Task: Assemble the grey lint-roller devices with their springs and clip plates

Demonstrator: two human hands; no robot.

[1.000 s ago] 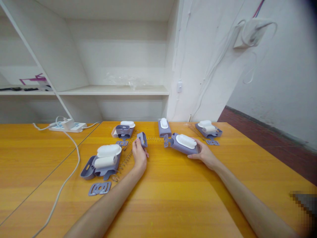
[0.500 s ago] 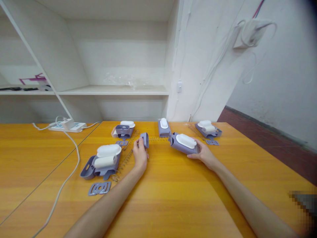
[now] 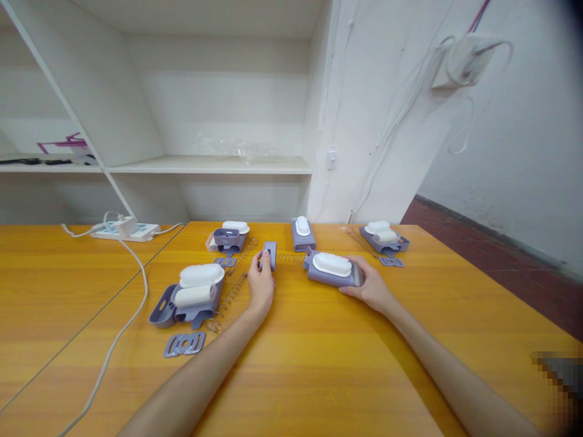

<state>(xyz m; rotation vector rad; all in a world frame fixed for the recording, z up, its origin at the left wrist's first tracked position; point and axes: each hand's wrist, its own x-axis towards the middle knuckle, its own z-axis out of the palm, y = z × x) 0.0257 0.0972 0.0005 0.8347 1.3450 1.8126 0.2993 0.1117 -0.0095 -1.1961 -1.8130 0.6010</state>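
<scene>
My left hand [image 3: 262, 282] is closed on a small grey-purple plastic cap [image 3: 269, 255] with a slot in it. My right hand [image 3: 370, 284] grips the right end of a grey-purple plastic housing [image 3: 331, 276], which lies tilted slightly with a white oval piece [image 3: 332, 264] on its upper side. The cap and the housing are apart, open ends roughly facing. Between them, farther back, a thin coil spring [image 3: 291, 258] stretches along the table. Left of my left hand sits another housing [image 3: 200, 309] with a white oval piece and a white roller [image 3: 195, 295].
More such housings stand along the table's back: one at left [image 3: 231, 241], one in the middle [image 3: 302, 235], one at right [image 3: 385, 240]. A slotted plate [image 3: 184, 345] and long springs [image 3: 230, 297] lie at left. A white power strip [image 3: 125, 229] trails a cable [image 3: 132, 321].
The cap in my left hand has turned and moved slightly right. The housing in my right hand has shifted a little left and been levelled.
</scene>
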